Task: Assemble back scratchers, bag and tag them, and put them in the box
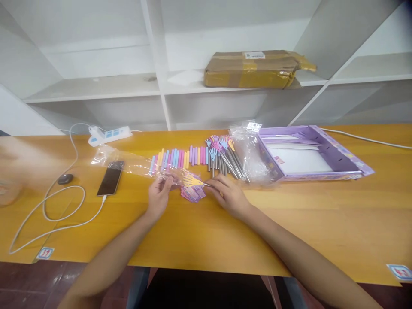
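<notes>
My left hand point(160, 195) pinches the near end of a long clear plastic bag point(131, 164) that stretches away to the left. A yellow hand-shaped scratcher head point(192, 180) lies at the bag's end, and my right hand point(229, 195) holds its thin metal stem. Small pink and purple printed cards point(193, 195) lie under it on the table. Behind my hands runs a row of pastel tubes point(174, 159). To their right is a pile of scratchers with metal handles point(225, 159), their heads blue, pink and orange.
An open purple box point(283, 175) stands at the right, beside crumpled clear plastic point(251, 150). On the left are a phone point(110, 178) on a white cable, a black mouse point(65, 179) and a power strip point(109, 135). A taped carton point(251, 71) sits on the shelf.
</notes>
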Tool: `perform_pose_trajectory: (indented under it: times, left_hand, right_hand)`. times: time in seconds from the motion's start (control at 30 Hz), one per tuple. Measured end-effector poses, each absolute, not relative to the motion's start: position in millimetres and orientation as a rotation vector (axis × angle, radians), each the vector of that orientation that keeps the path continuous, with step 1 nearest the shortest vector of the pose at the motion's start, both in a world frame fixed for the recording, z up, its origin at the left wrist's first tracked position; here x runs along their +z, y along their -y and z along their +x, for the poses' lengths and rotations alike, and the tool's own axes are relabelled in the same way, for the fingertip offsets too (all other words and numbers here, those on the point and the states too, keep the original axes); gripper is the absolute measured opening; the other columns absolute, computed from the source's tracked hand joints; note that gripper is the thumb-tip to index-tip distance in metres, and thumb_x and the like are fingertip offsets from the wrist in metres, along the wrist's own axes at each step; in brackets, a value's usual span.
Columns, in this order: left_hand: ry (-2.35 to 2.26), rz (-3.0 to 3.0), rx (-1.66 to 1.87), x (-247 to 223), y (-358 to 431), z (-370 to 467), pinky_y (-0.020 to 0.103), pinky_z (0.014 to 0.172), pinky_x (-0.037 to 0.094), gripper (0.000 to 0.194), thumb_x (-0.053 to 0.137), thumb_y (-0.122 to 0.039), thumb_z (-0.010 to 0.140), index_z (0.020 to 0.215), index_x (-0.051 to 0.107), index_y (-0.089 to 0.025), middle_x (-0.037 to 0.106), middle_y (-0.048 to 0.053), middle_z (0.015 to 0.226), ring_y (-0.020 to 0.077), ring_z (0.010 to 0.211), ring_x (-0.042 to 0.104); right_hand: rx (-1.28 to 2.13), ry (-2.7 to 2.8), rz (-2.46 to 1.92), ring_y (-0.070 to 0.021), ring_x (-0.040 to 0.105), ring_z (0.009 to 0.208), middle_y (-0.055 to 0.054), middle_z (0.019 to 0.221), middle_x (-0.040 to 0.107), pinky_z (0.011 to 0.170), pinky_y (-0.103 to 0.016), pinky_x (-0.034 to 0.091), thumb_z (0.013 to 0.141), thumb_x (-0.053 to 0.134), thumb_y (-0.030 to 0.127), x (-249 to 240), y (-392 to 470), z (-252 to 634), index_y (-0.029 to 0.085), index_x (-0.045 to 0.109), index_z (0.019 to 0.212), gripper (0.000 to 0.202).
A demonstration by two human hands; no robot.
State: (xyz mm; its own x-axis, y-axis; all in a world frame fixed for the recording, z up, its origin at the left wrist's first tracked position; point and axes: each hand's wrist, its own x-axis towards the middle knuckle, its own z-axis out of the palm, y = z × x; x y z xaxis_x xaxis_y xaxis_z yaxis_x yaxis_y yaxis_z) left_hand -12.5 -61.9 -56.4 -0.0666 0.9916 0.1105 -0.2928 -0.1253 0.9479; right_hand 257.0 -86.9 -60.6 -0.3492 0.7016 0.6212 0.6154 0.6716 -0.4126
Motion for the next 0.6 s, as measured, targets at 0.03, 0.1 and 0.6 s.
perform_pose_trajectory:
  times: [0.03, 0.1, 0.6]
  left_hand:
    - [-0.951, 1.045, 1.431, -57, 63, -12, 0.039, 0.078, 0.070, 0.040, 0.088, -0.054, 0.086, 0.091, 0.074, -0.017, 0.078, 0.003, 0.089, 0.0215, 0.081, 0.080]
    - [-0.947, 1.051, 1.356, -59, 65, -11, 0.041, 0.077, 0.071, 0.043, 0.089, -0.056, 0.084, 0.091, 0.073, -0.017, 0.078, 0.004, 0.089, 0.0228, 0.081, 0.080]
    - [-0.874, 1.184, 0.992, -67, 72, -5, 0.039, 0.076, 0.070, 0.037, 0.092, -0.049, 0.082, 0.096, 0.082, -0.015, 0.084, 0.008, 0.090, 0.0245, 0.076, 0.080]
  right_hand:
    - [0.151, 2.066, -1.013, -0.0217, 0.074, 0.095, -0.009, 0.107, 0.073, 0.078, -0.034, 0.061, 0.112, 0.056, 0.027, -60, 87, 257, 0.024, 0.070, 0.128, 0.022]
    - [0.192, 2.060, -1.001, -0.0217, 0.074, 0.095, -0.010, 0.106, 0.073, 0.079, -0.035, 0.062, 0.112, 0.056, 0.028, -60, 87, 255, 0.023, 0.071, 0.127, 0.021]
    - [0.491, 1.976, -1.147, -0.0176, 0.072, 0.074, -0.004, 0.098, 0.076, 0.069, -0.030, 0.059, 0.108, 0.065, 0.045, -72, 96, 252, 0.026, 0.057, 0.144, 0.042]
